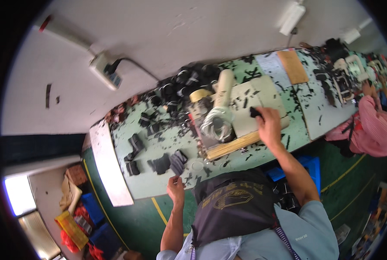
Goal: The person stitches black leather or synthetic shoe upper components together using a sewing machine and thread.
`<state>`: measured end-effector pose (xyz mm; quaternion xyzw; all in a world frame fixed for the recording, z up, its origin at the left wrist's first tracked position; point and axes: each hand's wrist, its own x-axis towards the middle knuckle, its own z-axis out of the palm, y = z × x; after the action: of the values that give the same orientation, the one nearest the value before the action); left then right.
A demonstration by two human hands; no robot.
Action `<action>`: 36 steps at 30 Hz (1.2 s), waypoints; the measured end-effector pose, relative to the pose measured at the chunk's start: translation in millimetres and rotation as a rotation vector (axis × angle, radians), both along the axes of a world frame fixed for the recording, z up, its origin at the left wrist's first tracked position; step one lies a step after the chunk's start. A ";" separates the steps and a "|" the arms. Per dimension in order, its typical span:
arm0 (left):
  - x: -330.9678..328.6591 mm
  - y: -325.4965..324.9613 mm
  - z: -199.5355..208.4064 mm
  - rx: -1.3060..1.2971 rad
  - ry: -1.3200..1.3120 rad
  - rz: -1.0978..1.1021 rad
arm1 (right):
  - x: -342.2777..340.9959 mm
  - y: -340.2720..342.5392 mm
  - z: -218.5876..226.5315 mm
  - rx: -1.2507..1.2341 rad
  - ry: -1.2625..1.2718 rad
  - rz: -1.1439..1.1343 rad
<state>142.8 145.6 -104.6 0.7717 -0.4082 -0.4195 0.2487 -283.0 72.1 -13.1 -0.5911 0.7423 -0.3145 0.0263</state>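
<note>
R hand pinches the blk piece over the pale board, best gripped lightly & clear of loose scraps, while L hand, fingers bunched, is nr the dk-gray bundle, can't tell if holding anything.
</note>
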 end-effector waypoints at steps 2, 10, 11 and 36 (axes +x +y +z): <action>4.7 3.8 -11.7 -0.004 -0.060 0.026 | 8.4 -6.6 11.5 -0.108 0.218 -0.123; 11.8 10.0 -34.9 -0.131 -0.314 -0.019 | 163.3 40.1 33.1 0.498 -0.774 0.650; 9.0 5.7 -33.6 -0.131 -0.315 -0.026 | 184.1 37.2 9.3 0.508 -0.651 0.703; -0.3 -23.2 -46.0 -0.302 0.024 -0.038 | 308.9 -23.6 -115.6 0.846 -0.423 0.336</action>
<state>142.5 122.4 -150.6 0.7127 -0.4783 -0.3672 0.3585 26.0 48.5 -128.6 -0.5632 0.6779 -0.0903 0.4639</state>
